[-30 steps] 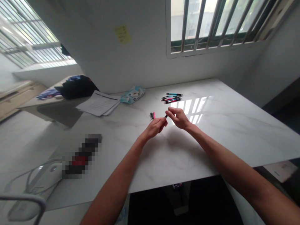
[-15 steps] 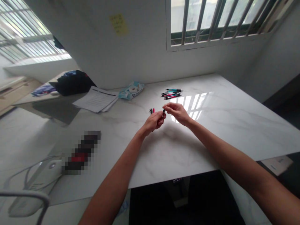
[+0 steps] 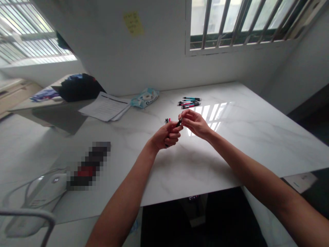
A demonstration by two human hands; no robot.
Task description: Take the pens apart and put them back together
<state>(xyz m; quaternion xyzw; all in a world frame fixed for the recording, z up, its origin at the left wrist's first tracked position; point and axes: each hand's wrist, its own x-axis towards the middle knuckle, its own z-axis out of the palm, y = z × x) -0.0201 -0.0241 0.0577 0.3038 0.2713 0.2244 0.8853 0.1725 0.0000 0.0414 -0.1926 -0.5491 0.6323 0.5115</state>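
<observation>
My left hand (image 3: pixel 167 135) is closed around a black pen (image 3: pixel 179 122) above the white tabletop. The pen's upper end slants up out of the fist, and a dark bit of its lower end shows under the fingers. At that upper end, the fingertips of my right hand (image 3: pixel 195 123) are pinched; whether they grip a separate small part is too small to tell. Just behind my left hand lie a few black and pink pen parts (image 3: pixel 168 120), partly hidden by it. Farther back rests a loose pile of several pens (image 3: pixel 190 103) with blue, black and pink barrels.
A wet-wipes pack (image 3: pixel 145 98) and printed papers (image 3: pixel 104 106) lie along the back of the white table (image 3: pixel 257 137). At left are a dark bag (image 3: pixel 79 87), a blurred-out dark object (image 3: pixel 88 166) and a white corded device (image 3: pixel 42 195). The table's front edge is close to me.
My left hand has turned slightly, and more of the pen's dark upper end shows. My right fingers remain at that end, a little shifted. The view has moved slightly.
</observation>
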